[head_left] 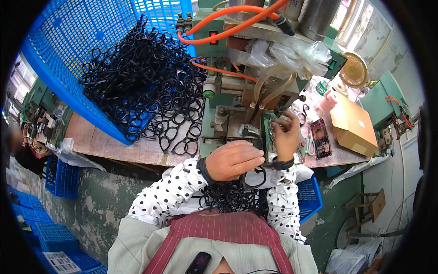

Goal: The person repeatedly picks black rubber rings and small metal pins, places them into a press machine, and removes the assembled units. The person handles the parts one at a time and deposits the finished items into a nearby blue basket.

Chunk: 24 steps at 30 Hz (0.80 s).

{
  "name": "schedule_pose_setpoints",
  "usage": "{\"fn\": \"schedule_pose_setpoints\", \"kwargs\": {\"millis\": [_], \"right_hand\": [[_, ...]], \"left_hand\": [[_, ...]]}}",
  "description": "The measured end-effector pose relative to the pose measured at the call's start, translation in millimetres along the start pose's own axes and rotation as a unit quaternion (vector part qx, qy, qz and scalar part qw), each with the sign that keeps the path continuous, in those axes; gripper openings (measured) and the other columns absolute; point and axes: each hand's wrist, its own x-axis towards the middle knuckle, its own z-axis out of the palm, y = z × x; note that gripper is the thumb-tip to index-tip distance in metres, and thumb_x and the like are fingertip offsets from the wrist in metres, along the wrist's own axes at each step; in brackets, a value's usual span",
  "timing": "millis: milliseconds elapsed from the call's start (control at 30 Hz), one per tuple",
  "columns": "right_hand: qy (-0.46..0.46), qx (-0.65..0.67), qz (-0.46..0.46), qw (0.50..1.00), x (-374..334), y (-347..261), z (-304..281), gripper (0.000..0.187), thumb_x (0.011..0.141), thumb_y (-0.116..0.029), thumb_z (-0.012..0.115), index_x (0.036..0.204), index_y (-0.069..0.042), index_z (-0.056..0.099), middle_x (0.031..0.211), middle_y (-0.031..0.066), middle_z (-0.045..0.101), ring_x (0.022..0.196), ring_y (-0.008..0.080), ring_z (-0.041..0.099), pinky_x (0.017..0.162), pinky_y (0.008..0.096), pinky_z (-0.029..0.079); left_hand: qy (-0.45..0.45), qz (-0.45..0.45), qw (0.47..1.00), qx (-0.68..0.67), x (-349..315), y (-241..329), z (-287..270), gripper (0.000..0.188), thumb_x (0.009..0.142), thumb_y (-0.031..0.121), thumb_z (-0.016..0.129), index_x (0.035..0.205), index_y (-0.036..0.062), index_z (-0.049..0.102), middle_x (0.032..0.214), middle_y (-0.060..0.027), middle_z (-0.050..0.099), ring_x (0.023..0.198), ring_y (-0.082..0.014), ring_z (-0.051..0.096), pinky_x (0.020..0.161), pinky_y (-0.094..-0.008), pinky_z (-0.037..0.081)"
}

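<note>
My left hand (pixel 232 160), seen from its back, has its fingers bent over a black glasses frame (pixel 263 177), one loop of which hangs below them. The thumb is hidden. My right hand (pixel 286 137) is raised over a narrow tray (pixel 270 148) beside the press, its thumb and fingertips drawn together. Whatever is between them is too small to make out. Just beyond my left hand, a black piece (pixel 250 131) rests on the fixture of the green bench press (pixel 223 116). More black glasses frames (pixel 230 196) lie heaped on my lap.
A large blue basket (pixel 73 102) at the left spills a heap of black frames (pixel 141 77) onto the table (pixel 91 137). To the right are a phone (pixel 320 138), scissors (pixel 310 145) and a cardboard box (pixel 352 125). Orange hoses (pixel 228 39) cross above the press.
</note>
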Motion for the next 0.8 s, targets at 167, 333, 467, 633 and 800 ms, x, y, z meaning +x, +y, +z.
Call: {"fn": "schedule_pose_setpoints", "kwargs": {"millis": [167, 333, 467, 633, 800], "right_hand": [[-0.001, -0.266, 0.014, 0.964, 7.8, 85.0, -54.4, 0.029, 0.074, -0.018, 0.077, 0.1, -0.011, 0.066, 0.087, 0.0077, 0.07, 0.083, 0.0306, 0.062, 0.078, 0.041, 0.048], [-0.051, -0.399, -0.129, 0.906, -14.1, 65.8, -52.5, 0.016, 0.07, -0.015, 0.078, 0.083, -0.012, 0.07, 0.117, 0.0043, 0.063, 0.11, 0.0293, 0.052, 0.092, 0.0446, 0.038], [0.026, -0.314, -0.135, 0.939, -11.2, 85.4, -49.6, 0.011, 0.071, -0.014, 0.076, 0.078, -0.013, 0.068, 0.105, 0.0032, 0.066, 0.103, 0.0274, 0.053, 0.09, 0.0433, 0.037], [0.074, -0.239, -0.078, 0.965, -9.5, 75.6, -43.0, 0.008, 0.077, -0.015, 0.073, 0.081, -0.015, 0.066, 0.077, 0.0008, 0.063, 0.085, 0.0237, 0.056, 0.08, 0.0404, 0.038], [0.102, -0.251, -0.102, 0.957, -11.2, 73.7, -41.2, 0.004, 0.079, -0.015, 0.071, 0.082, -0.017, 0.071, 0.077, 0.0003, 0.067, 0.084, 0.0237, 0.057, 0.082, 0.0409, 0.04]], "left_hand": [[-0.018, -0.011, 0.999, -0.031, -4.3, -7.3, 4.7, 0.047, 0.079, 0.004, 0.066, 0.125, 0.0026, 0.058, 0.123, -0.0143, 0.061, 0.103, -0.0314, 0.062, 0.092, -0.045, 0.05], [-0.021, -0.024, 0.999, -0.022, -7.6, -5.8, 5.2, 0.044, 0.08, 0.004, 0.067, 0.123, 0.0025, 0.059, 0.123, -0.0146, 0.062, 0.103, -0.0318, 0.062, 0.092, -0.0453, 0.05], [-0.036, -0.023, 0.999, -0.027, -10.3, -6.1, 10.2, 0.049, 0.076, 0.004, 0.064, 0.125, 0.005, 0.057, 0.125, -0.014, 0.06, 0.107, -0.0338, 0.06, 0.096, -0.0483, 0.047], [-0.016, -0.076, 0.988, 0.131, -19.0, 13.1, -16.8, 0.041, 0.08, 0.018, 0.071, 0.119, 0.0116, 0.064, 0.123, -0.0068, 0.062, 0.107, -0.026, 0.059, 0.096, -0.044, 0.041], [-0.049, -0.307, 0.892, 0.328, -122.7, 0.4, -51.3, 0.026, 0.077, 0.021, 0.071, 0.102, 0.0132, 0.069, 0.108, -0.0046, 0.061, 0.094, -0.0257, 0.055, 0.086, -0.0412, 0.04]]}}
